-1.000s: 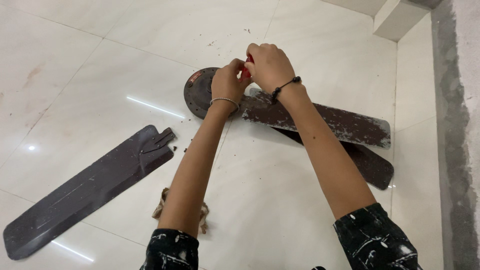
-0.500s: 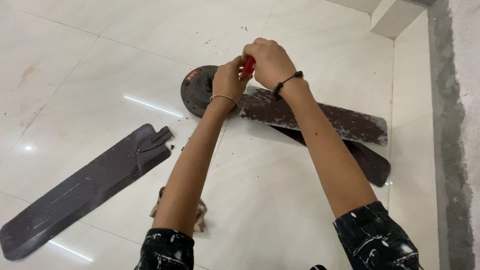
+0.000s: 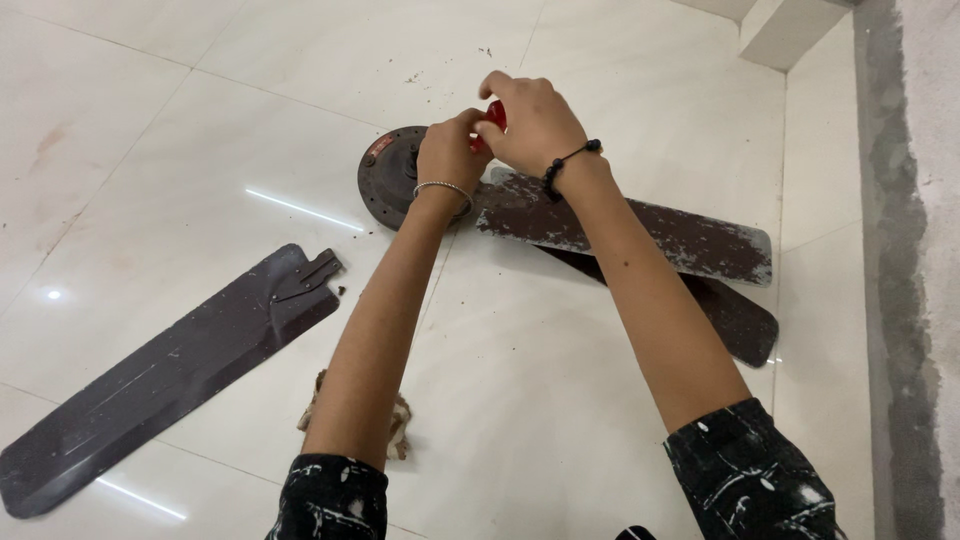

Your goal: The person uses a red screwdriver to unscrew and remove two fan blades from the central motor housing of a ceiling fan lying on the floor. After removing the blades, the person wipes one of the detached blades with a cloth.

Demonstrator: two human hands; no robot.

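A dark round fan motor [image 3: 385,175] lies on the white tiled floor. Two worn brown blades [image 3: 640,228] stretch from it to the right, one on top of the other. My right hand [image 3: 530,120] grips the red handle of a screwdriver [image 3: 494,115] upright over the motor's edge. My left hand [image 3: 450,150], with a silver bangle, is closed low on the tool beside the right hand. The tool's shaft and tip are hidden behind my hands.
A loose dark fan blade [image 3: 170,370] lies flat at the lower left. A crumpled brown rag [image 3: 398,425] sits under my left forearm. Dirt crumbs dot the tiles near the motor. A white step [image 3: 780,35] and a grey wall strip [image 3: 905,250] border the right side.
My right hand's fingers have shifted on the red handle, the forefinger now lifted. Both hands stay over the motor. The view has drifted slightly.
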